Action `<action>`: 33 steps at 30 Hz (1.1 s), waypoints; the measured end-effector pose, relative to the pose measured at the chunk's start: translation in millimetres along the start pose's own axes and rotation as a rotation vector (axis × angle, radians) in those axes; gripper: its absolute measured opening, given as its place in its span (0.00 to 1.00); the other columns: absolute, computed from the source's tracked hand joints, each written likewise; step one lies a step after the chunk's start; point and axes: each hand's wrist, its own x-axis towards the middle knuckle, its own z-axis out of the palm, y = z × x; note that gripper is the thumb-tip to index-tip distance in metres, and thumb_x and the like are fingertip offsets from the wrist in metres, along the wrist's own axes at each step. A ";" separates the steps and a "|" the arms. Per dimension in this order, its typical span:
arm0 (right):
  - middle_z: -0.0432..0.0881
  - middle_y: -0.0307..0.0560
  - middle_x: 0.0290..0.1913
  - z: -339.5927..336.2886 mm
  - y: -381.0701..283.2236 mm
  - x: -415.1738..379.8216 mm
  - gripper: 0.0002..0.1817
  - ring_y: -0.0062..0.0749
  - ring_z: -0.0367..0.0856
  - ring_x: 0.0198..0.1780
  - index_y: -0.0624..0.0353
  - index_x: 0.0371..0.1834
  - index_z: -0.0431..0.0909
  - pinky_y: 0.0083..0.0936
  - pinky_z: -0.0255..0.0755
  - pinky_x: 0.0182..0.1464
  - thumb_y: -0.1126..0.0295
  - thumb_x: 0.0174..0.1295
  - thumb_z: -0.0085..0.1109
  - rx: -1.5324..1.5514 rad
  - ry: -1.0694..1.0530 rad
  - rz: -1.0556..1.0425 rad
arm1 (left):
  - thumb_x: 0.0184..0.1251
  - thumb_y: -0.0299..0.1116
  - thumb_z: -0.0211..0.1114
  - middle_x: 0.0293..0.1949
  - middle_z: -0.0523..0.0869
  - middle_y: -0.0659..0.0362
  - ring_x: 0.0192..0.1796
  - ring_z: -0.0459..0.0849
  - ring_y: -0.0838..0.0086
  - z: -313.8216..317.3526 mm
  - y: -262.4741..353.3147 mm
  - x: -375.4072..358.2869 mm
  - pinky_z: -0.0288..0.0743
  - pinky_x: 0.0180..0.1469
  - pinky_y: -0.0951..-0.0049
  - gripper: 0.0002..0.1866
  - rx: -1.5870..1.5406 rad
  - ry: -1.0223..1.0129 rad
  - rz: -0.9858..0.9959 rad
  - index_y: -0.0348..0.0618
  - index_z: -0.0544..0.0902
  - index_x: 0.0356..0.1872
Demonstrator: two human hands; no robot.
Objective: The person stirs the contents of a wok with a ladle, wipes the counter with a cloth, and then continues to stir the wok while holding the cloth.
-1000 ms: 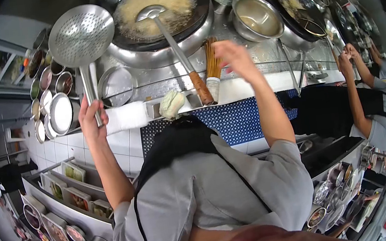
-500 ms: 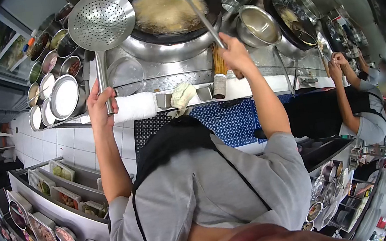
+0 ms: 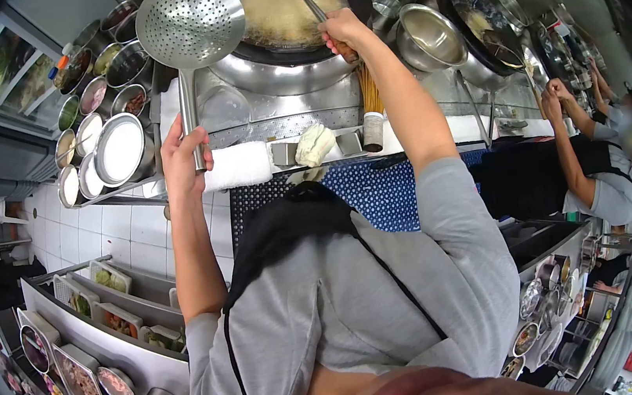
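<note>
My left hand (image 3: 186,156) is closed round the handle of a large perforated metal skimmer (image 3: 190,22), held up beside the wok. My right hand (image 3: 347,29) grips the wooden end of a long metal ladle (image 3: 309,1). The ladle's bowl lies toward the far side of the wok (image 3: 298,51), over foamy, bubbling yellowish liquid (image 3: 289,13), and is partly cut off by the frame's top. Below my right hand, a bamboo wok brush (image 3: 372,104) stands at the stove's front edge. A crumpled pale cloth (image 3: 315,145) lies nearby.
Metal bowls and a white-filled pot (image 3: 121,149) crowd the left rack. A steel bowl (image 3: 430,35) and a second wok (image 3: 480,19) are to the right. Another person (image 3: 592,163) works there. Ingredient trays (image 3: 78,377) stand behind me at left.
My right hand has moved forward, pushing the ladle farther across the wok. The skimmer stays in my left hand. The whole view has shifted slightly, so things appear farther right.
</note>
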 end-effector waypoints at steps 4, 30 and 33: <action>0.77 0.45 0.22 1.2 -7.0 -22.8 0.05 0.29 0.74 0.17 0.63 0.37 0.77 0.31 0.69 0.15 0.72 0.66 0.56 -0.333 -0.024 -0.059 | 0.66 0.25 0.63 0.28 0.79 0.60 0.17 0.74 0.80 -0.8 5.1 2.4 0.65 0.15 0.80 0.29 0.021 -0.011 0.018 0.33 0.68 0.68; 0.84 0.69 0.44 -132.1 7.8 -266.6 0.29 0.61 0.83 0.49 0.56 0.72 0.69 0.49 0.74 0.53 0.68 0.65 0.60 -1.124 0.137 -0.302 | 0.61 0.23 0.65 0.27 0.79 0.60 0.16 0.74 0.78 -5.0 5.5 42.5 0.66 0.14 0.78 0.31 0.124 0.008 0.024 0.37 0.71 0.69; 0.84 0.69 0.44 -121.5 10.9 -257.5 0.29 0.61 0.82 0.50 0.57 0.71 0.69 0.50 0.73 0.54 0.69 0.65 0.60 -1.183 0.122 -0.233 | 0.63 0.24 0.65 0.27 0.80 0.60 0.16 0.74 0.79 1.2 7.5 37.9 0.64 0.14 0.79 0.31 0.133 0.009 0.030 0.33 0.71 0.68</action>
